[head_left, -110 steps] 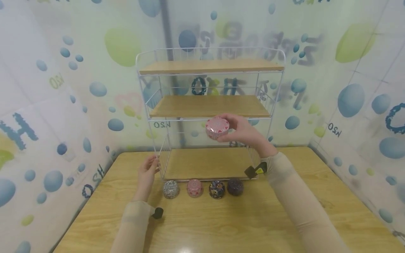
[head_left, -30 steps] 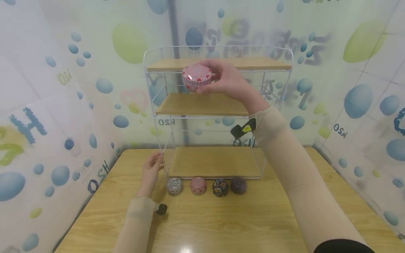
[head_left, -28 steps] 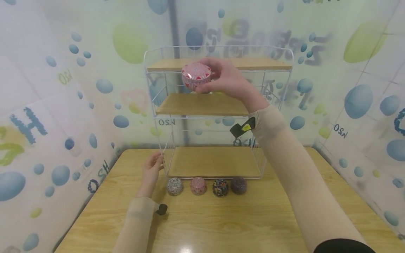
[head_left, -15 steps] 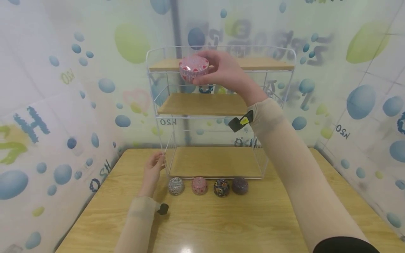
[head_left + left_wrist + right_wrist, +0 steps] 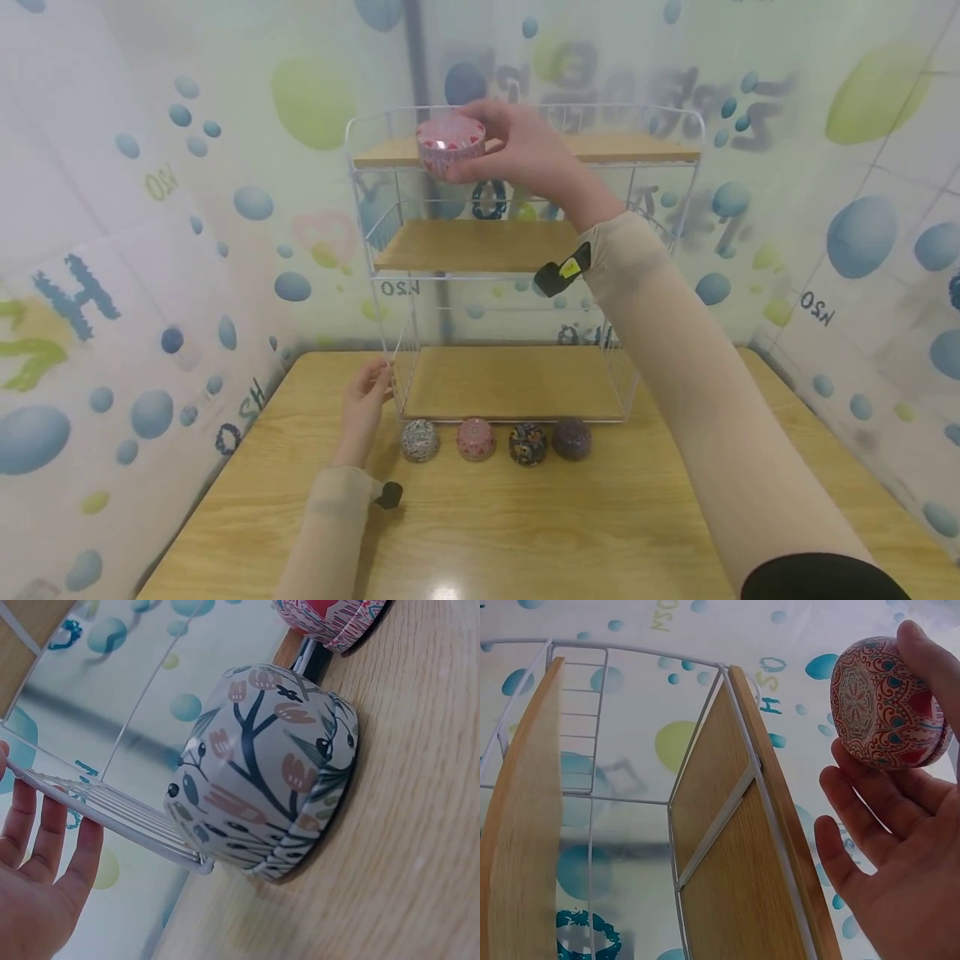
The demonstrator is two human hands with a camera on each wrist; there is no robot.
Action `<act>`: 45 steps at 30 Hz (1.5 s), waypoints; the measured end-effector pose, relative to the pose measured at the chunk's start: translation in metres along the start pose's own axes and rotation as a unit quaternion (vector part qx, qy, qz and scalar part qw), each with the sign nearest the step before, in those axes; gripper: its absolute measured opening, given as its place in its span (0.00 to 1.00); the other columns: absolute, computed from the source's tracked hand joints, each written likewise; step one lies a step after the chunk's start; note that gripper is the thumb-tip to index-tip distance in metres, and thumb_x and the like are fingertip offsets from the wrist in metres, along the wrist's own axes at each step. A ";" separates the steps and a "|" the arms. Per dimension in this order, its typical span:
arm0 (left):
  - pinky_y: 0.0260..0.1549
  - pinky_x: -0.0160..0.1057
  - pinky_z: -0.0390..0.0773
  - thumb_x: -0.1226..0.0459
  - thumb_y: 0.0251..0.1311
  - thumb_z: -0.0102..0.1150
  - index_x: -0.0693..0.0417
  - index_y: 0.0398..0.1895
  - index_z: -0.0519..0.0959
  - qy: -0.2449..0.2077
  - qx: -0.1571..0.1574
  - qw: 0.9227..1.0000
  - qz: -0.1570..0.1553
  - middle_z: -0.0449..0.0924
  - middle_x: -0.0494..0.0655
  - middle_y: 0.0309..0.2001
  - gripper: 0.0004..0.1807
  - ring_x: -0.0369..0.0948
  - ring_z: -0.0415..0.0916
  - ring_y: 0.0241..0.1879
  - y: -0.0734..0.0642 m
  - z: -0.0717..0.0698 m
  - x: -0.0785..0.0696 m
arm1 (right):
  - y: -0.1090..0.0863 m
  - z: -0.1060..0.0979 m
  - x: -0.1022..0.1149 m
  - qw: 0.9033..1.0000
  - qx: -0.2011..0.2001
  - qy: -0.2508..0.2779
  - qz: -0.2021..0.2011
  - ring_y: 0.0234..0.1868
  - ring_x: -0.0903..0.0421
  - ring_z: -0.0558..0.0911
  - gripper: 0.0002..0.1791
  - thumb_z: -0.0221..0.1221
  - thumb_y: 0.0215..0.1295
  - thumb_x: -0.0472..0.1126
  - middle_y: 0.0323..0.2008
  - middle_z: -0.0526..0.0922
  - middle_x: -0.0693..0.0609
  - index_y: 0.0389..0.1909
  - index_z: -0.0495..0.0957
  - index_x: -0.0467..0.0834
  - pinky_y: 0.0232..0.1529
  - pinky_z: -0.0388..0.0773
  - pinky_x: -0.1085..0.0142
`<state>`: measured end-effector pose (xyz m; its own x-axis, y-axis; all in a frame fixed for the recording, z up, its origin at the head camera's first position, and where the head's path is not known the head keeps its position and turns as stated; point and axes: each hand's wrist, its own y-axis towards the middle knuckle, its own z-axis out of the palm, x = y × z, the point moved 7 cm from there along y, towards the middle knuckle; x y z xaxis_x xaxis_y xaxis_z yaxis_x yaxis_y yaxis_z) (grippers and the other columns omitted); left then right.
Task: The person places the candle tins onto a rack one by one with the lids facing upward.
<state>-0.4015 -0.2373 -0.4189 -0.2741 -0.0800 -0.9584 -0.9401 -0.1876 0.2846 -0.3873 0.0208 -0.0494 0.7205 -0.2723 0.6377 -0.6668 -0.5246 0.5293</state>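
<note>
Since the earlier frame: I see the pink tin (image 5: pixel 450 137) carried up and to the left in the right hand (image 5: pixel 528 154), from near the middle shelf (image 5: pixel 465 246) to the height of the top shelf (image 5: pixel 630 148)
Tin's place: in the air in front of the top shelf, apart from its board in my right wrist view
Right fingers (image 5: pixel 862 814): clamped on the tin's side, thumb opposite
Left hand (image 5: pixel 366 396): thumb and fingers either side of the white wire of the rack (image 5: pixel 405 358)
Tin's handling: I'd judge it light and stiff, perhaps slick on its glossy coat, and likelier to dent than break
Tin's hold: I'd take it across the round side wall, clear of any lid seam
Tin's look: squat and round, fine red, white and teal ornament on the face, red heart-like marks around the edge, highlights on top
</note>
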 end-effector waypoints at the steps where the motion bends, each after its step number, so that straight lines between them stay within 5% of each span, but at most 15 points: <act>1: 0.47 0.39 0.80 0.58 0.71 0.52 0.65 0.57 0.72 0.000 -0.001 1.000 0.001 0.75 0.46 0.44 0.20 0.44 0.74 0.46 0.000 0.000 0.000 | 0.001 0.000 0.001 1.000 0.000 -0.002 0.000 0.53 0.55 0.76 0.37 0.73 0.51 0.38 0.53 0.77 0.50 0.64 0.70 0.41 0.53 0.77 0.64; 13: 0.49 0.41 0.79 0.58 0.71 0.52 0.62 0.56 0.74 -0.007 -0.002 1.000 0.000 0.74 0.49 0.47 0.19 0.53 0.72 0.51 0.000 -0.001 0.000 | 0.011 -0.005 0.004 0.998 -0.025 -0.048 0.042 0.52 0.56 0.75 0.38 0.75 0.49 0.47 0.51 0.78 0.51 0.62 0.71 0.44 0.52 0.74 0.65; 45: 0.51 0.46 0.78 0.59 0.71 0.52 0.61 0.55 0.73 -0.012 -0.004 1.000 0.002 0.74 0.52 0.49 0.17 0.52 0.72 0.51 -0.002 0.001 0.000 | 0.038 0.010 -0.003 0.983 -0.031 -0.107 0.143 0.49 0.55 0.75 0.39 0.74 0.47 0.56 0.49 0.78 0.51 0.59 0.74 0.44 0.49 0.75 0.67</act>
<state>-0.3994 -0.2360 -0.4192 -0.2832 -0.0575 -0.9573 -0.9372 -0.1954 0.2889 -0.4128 -0.0067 -0.0365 0.5212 -0.5684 0.6367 -0.8534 -0.3535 0.3830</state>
